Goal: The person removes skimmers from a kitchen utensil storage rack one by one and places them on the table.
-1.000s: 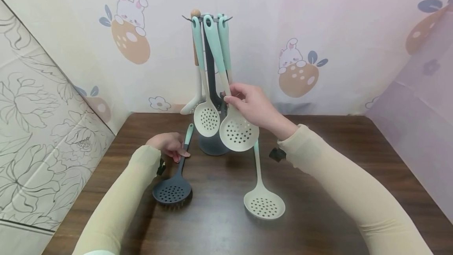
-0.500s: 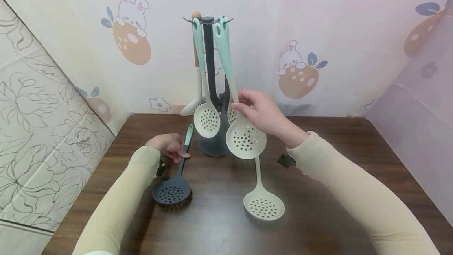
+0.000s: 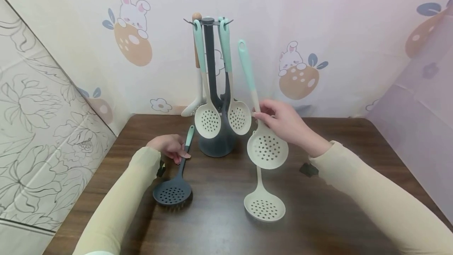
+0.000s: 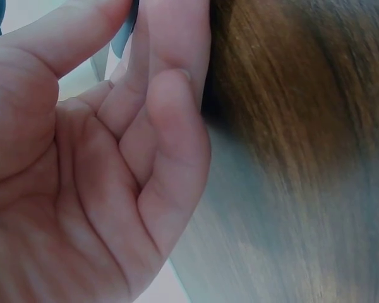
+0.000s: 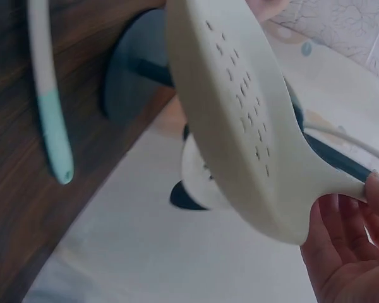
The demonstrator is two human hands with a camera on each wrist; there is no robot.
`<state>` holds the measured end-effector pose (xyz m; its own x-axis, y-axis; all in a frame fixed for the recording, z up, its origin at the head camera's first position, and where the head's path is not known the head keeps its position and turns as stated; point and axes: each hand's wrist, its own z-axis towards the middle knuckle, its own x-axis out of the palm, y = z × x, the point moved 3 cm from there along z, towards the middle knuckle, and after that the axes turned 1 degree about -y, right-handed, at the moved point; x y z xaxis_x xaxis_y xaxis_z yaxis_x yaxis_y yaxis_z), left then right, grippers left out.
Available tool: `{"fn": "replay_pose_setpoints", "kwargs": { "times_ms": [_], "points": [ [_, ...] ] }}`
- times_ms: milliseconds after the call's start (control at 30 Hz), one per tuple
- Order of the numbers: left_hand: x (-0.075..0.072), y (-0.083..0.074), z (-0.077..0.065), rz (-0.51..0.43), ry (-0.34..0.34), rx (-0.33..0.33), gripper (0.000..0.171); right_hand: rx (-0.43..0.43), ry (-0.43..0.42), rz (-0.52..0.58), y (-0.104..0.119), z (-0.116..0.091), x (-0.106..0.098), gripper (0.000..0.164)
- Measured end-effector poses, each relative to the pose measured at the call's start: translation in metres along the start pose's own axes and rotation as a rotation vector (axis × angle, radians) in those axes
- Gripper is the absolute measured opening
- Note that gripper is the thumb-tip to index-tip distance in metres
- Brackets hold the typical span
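Observation:
My right hand [image 3: 260, 112] pinches the neck of a cream skimmer [image 3: 267, 150] with a teal handle and holds it upright in the air, just right of the utensil rack [image 3: 209, 21]. In the right wrist view the skimmer's holed bowl [image 5: 240, 113] fills the frame above my fingers [image 5: 347, 252]. My left hand [image 3: 175, 152] rests on the table with loosely curled fingers touching the handle of a dark grey skimmer [image 3: 172, 194] that lies flat. The left wrist view shows only my palm [image 4: 82, 177] and blurred table.
A second cream skimmer [image 3: 264, 205] lies on the brown table [image 3: 336, 129] under the held one. Two cream skimmers [image 3: 207, 120] hang from the rack, with a white ladle behind. The rack's grey base [image 3: 216, 145] stands at the table's back. Patterned walls close in.
My right hand has lifted the cream skimmer off the rack's hook and carried it right and slightly down. The left hand and the grey skimmer have stayed put.

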<state>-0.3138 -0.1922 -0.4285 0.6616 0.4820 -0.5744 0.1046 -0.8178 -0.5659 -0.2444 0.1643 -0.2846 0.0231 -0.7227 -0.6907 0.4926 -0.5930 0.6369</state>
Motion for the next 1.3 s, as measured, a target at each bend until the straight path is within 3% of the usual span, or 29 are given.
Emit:
{"fn": "replay_pose_setpoints", "kwargs": {
  "times_ms": [233, 533, 833, 1000, 1300],
  "points": [
    [0.001, 0.001, 0.000, -0.021, -0.012, 0.004, 0.029, 0.015, -0.013, -0.047, -0.019, -0.015, -0.013, 0.006],
    [0.000, 0.001, 0.000, -0.022, -0.009, 0.003, 0.028, 0.125, 0.017, -0.106, -0.045, -0.037, -0.031, 0.018],
    [0.000, 0.003, 0.002, -0.031, -0.013, -0.006, 0.029, 0.262, 0.099, -0.052, -0.072, -0.053, -0.026, 0.017],
    [0.000, 0.003, 0.002, -0.026, -0.013, -0.009, 0.029, 0.334, 0.156, 0.041, -0.084, -0.062, -0.019, 0.016],
    [-0.001, 0.003, 0.002, -0.022, -0.021, -0.010, 0.030, 0.398, 0.256, 0.168, -0.104, -0.078, -0.001, 0.025]
  ]
}}
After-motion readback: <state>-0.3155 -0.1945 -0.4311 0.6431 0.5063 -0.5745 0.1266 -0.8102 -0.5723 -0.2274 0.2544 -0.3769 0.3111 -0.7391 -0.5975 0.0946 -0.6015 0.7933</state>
